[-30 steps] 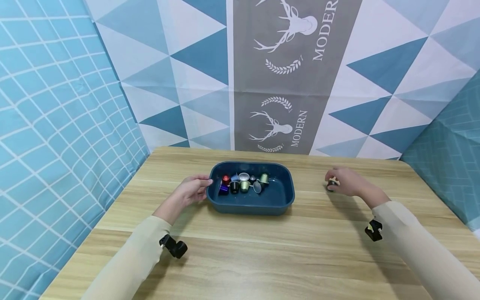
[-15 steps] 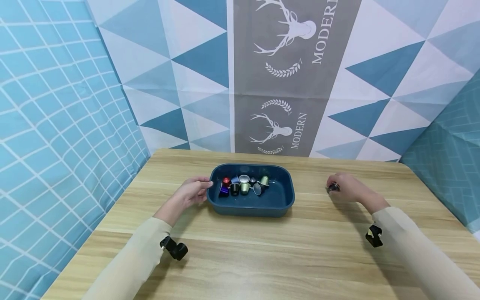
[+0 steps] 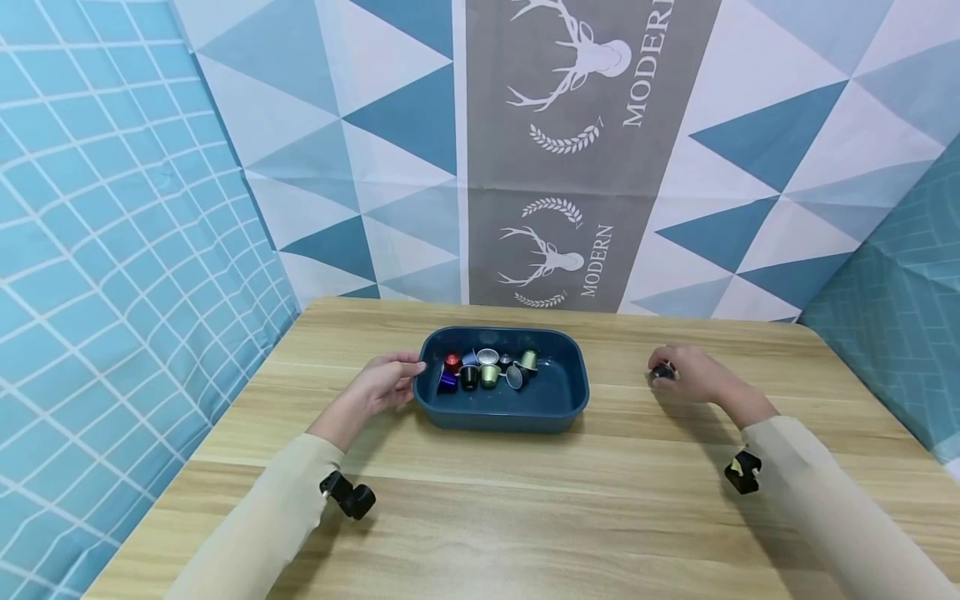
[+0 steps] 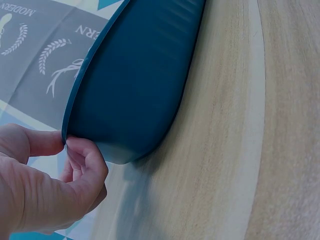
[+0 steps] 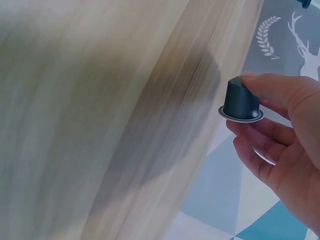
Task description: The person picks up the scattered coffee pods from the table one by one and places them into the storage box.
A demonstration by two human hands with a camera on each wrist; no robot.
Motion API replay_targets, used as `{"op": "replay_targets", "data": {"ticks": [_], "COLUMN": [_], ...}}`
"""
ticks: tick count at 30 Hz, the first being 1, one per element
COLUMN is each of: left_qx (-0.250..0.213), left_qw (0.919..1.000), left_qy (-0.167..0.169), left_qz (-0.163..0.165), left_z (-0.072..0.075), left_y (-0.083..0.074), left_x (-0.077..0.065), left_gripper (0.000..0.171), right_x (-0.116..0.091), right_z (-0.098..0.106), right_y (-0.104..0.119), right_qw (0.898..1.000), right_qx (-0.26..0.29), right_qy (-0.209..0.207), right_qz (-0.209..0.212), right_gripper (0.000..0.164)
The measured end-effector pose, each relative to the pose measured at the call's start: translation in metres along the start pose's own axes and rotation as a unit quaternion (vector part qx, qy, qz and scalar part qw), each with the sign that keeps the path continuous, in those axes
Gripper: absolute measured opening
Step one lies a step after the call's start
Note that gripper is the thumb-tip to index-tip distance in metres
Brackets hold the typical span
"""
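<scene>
My right hand (image 3: pixel 692 374) pinches a dark coffee capsule (image 5: pixel 242 101) between thumb and fingers, over the right part of the table. In the right wrist view the thumb lies at its narrow end and the fingers under its silver-rimmed end. My left hand (image 3: pixel 384 382) pinches the left rim of a dark blue rectangular tub (image 3: pixel 495 422), thumb on one side of the rim and curled fingers on the other. Inside the tub lie several coffee capsules, among them a red capsule (image 3: pixel 452 362), a purple capsule (image 3: pixel 447 380), a black capsule (image 3: pixel 468 377) and a pale green capsule (image 3: pixel 489 375).
The tub stands on a wood-grain table (image 3: pixel 480 517), toward its far edge. A patterned cloth backdrop (image 3: pixel 405 150) rises behind the table, with a blue grid cloth (image 3: pixel 112 208) on the left. Each sleeve carries a small black wrist mount (image 3: pixel 348 495).
The fingers of my right hand have closed on the dark capsule and turned it slightly. My left hand keeps its grip on the tub. The head view has tilted up slightly.
</scene>
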State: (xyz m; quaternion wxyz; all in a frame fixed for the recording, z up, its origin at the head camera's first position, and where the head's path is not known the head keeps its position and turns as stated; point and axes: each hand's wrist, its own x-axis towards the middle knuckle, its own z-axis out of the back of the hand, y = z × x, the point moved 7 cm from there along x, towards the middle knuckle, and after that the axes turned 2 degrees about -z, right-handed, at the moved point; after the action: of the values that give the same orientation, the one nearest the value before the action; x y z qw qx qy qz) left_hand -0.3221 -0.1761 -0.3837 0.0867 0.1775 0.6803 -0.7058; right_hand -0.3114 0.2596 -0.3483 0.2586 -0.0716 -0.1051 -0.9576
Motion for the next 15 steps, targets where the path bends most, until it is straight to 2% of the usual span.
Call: {"op": "replay_targets", "data": {"ticks": [15], "left_qx": [-0.007], "left_qw": [1.0], "left_qy": [-0.002], "left_qz": [0.003], "left_z": [-0.001], "left_y": [0.0], "left_x": [-0.002], "left_gripper": [0.038], "right_x": [0.002], "right_z": [0.01], "right_y": [0.019], "right_qw": [0.998], "right_qx": [-0.022], "right_qy": [-0.046], "right_qz": [0.033], "right_gripper": [0.019]}}
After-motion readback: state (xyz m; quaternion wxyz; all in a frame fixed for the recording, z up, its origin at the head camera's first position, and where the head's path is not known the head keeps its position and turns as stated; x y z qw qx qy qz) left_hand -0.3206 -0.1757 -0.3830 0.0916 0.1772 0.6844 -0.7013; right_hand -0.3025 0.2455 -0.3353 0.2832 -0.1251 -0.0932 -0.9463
